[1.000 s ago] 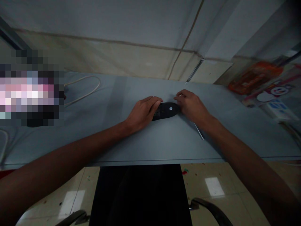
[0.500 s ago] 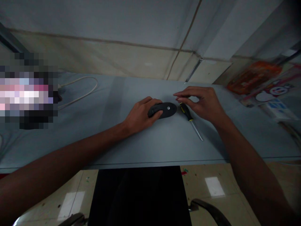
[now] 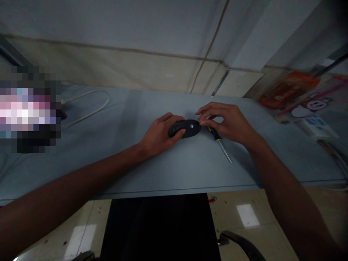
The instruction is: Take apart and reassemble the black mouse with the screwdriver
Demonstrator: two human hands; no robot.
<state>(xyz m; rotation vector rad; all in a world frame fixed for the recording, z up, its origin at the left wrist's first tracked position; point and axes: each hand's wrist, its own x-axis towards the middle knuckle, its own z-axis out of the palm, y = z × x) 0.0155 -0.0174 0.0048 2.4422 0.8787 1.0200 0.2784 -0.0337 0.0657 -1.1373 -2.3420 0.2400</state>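
Note:
A black computer mouse [image 3: 191, 130] with a small round silver mark lies on the grey table [image 3: 168, 174]. My left hand [image 3: 159, 134] is closed round its left end, thumb along the near side. The fingertips of my right hand [image 3: 225, 121] are at the mouse's right end, thumb and fingers brought close together; whether they pinch anything is too small to tell. Partly under my right hand lies a screwdriver [image 3: 224, 150] with a black and yellow handle, its metal shaft pointing toward the near right.
A pale cable [image 3: 102, 107] loops on the left beside a pixelated area. Orange packaging [image 3: 289, 88] and a white box [image 3: 318, 125] are at the right by the wall. A chair armrest [image 3: 241, 244] shows below the table's front edge.
My right hand has moved left and slightly down, from above the screwdriver handle to the mouse's right end, and covers more of the handle. My left hand keeps its hold; the view has shifted slightly.

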